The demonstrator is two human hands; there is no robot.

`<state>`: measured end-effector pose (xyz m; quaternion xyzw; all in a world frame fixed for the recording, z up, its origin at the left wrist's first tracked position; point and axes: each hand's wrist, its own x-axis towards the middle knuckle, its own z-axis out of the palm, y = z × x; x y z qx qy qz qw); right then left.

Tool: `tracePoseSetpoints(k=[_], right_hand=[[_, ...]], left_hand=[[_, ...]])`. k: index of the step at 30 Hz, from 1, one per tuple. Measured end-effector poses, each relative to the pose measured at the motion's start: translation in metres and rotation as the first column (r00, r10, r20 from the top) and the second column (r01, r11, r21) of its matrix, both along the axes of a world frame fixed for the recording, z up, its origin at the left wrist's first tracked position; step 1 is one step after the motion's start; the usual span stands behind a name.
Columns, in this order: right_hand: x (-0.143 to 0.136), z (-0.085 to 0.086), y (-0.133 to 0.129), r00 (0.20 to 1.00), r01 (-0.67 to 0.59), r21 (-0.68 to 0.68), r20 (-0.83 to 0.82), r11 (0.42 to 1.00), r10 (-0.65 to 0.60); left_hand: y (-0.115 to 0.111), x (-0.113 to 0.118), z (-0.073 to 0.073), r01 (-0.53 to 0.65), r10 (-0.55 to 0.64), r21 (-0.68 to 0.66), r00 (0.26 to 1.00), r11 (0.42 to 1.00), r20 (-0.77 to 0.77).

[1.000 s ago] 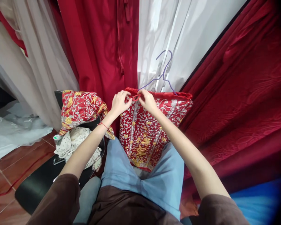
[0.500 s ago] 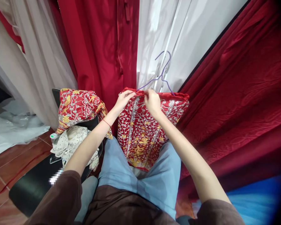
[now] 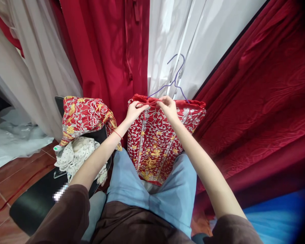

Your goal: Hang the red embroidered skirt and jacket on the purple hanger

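Note:
A red garment (image 3: pixel 152 142) with silver and gold embroidery hangs in front of my knees, its plain red top edge around the lower part of a purple wire hanger (image 3: pixel 176 79). At that edge, my left hand (image 3: pixel 137 110) pinches a thin red cord (image 3: pixel 152 101) between thumb and fingers. My right hand (image 3: pixel 167 106) is closed on the same cord, a little to the right. The cord crosses in loops between the two hands. The hanger's hook points up and is free of any hand.
On the left, a black chair (image 3: pixel 33 203) holds another embroidered red piece (image 3: pixel 83 115) and a dotted white cloth (image 3: pixel 78 154). Red curtains (image 3: pixel 264 112) hang on both sides. Clear plastic (image 3: pixel 12 142) lies on the tiled floor.
My hands have moved slightly apart, my right hand shifting right and my left hand a little down. The cord now shows stretched between them.

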<state>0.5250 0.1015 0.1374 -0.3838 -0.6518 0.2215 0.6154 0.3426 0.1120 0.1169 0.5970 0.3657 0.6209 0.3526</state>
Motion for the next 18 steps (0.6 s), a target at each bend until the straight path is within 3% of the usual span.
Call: tracePoseSetpoints(k=[3,5,6,8,10,12,14,18], right_hand=[[-0.002,-0.001,-0.008,0.985,-0.09,0.015,0.15,0.996,0.087],[-0.001,-0.001,-0.014,0.899,-0.049,0.007,0.437,0.999,0.041],[-0.001,-0.002,-0.017,0.8,0.009,0.015,0.6,1.0,-0.016],[-0.002,-0.004,-0.023,0.509,0.142,0.089,0.848,0.986,-0.15],[-0.006,-0.007,-0.029,0.241,0.211,0.195,0.939,0.958,-0.245],[-0.014,-0.01,-0.037,0.1,0.214,0.267,0.951,0.94,-0.293],[-0.026,-0.015,-0.045,0.06,0.209,0.291,0.949,0.934,-0.309],[-0.053,-0.032,-0.056,0.06,0.223,0.25,0.961,0.942,-0.27]], left_hand=[[0.003,-0.002,-0.001,-0.148,0.185,0.271,0.976,0.951,-0.119],[0.007,-0.003,-0.002,-0.117,0.16,0.262,0.976,0.958,-0.15],[0.008,-0.003,-0.002,-0.092,0.131,0.233,0.979,0.968,-0.158],[0.01,-0.002,-0.003,-0.069,0.097,0.193,0.985,0.979,-0.14],[0.011,-0.001,-0.004,-0.069,0.087,0.189,0.992,0.98,-0.092],[0.011,0.001,-0.005,-0.065,0.078,0.192,0.995,0.979,-0.06],[0.01,0.003,-0.005,-0.06,0.072,0.195,0.996,0.979,-0.056],[0.009,0.009,-0.004,-0.028,0.032,0.132,0.999,0.991,-0.025]])
